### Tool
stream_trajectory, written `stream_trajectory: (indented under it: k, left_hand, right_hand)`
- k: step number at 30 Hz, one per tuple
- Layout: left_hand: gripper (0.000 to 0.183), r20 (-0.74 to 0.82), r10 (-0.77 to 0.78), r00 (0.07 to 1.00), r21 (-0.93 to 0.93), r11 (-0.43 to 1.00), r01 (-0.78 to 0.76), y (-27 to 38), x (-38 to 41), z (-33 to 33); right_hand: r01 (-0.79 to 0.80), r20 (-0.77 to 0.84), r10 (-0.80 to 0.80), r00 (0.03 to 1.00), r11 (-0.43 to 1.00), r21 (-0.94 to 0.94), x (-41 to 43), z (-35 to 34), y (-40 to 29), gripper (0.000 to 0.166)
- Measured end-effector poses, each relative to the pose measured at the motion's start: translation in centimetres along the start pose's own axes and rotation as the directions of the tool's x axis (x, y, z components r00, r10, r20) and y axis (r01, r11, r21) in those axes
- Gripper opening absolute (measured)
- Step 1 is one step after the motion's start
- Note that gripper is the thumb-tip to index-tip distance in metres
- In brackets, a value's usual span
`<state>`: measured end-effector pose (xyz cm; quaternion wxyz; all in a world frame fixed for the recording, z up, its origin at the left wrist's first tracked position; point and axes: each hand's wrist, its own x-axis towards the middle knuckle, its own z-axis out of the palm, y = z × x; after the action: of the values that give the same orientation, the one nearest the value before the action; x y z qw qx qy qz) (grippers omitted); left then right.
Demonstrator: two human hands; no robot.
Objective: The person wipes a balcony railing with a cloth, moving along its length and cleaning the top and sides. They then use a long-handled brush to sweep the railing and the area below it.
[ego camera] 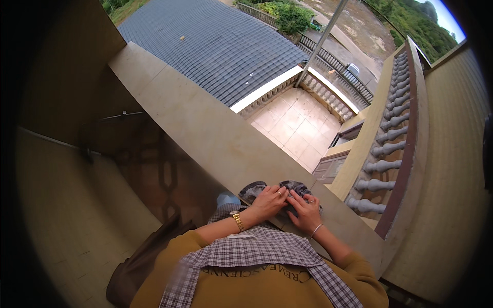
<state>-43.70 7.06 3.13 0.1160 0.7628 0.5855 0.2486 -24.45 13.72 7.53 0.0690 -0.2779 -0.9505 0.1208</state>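
Observation:
A bunched dark grey patterned cloth [252,191] lies on the tiled ledge [215,134] right in front of my body. My left hand [269,201] and my right hand [307,211] grip it from above, with their fingertips meeting near its middle. Part of the cloth shows to the left of my left hand and part beyond my fingers; the rest is hidden under my palms. A gold watch [237,220] is on my left wrist, and a thin bracelet [317,230] circles the right one.
Past the ledge lies a drop to a tiled balcony [294,119] and a grey tiled roof [215,46]. A baluster railing [389,150] rises at right. Dark stair space with a metal railing [167,173] sits at left. My checked apron [258,250] hangs against the ledge.

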Motion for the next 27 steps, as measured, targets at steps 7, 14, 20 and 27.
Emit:
stream_trajectory:
  k: [7, 14, 20, 27]
  left_hand:
    - [0.040, -0.245, -0.322, 0.914, 0.228, 0.897, 0.378, -8.7, -7.2, -8.6]
    - [0.044, -0.392, -0.506, 0.768, 0.420, 0.644, 0.639, -21.9, -8.0, -14.4]
    - [0.042, -0.431, -0.533, 0.728, 0.509, 0.523, 0.684, -30.2, -6.0, -18.0]
    - [0.044, -0.545, -0.464, 0.699, 0.208, 0.732, 0.648, -19.0, -11.0, -11.6]
  right_hand:
    - [0.301, 0.024, -0.307, 0.951, 0.944, 0.131, 15.6, 4.1, -7.8, 0.051]
    - [0.345, 0.004, -0.347, 0.938, 0.933, 0.102, 32.8, 9.7, -14.0, 0.043]
    - [0.228, -0.071, -0.225, 0.972, 0.973, 0.041, 41.4, 11.5, -16.9, 0.044]
    - [0.395, -0.013, -0.397, 0.918, 0.909, 0.131, 28.2, 7.9, -15.1, 0.053]
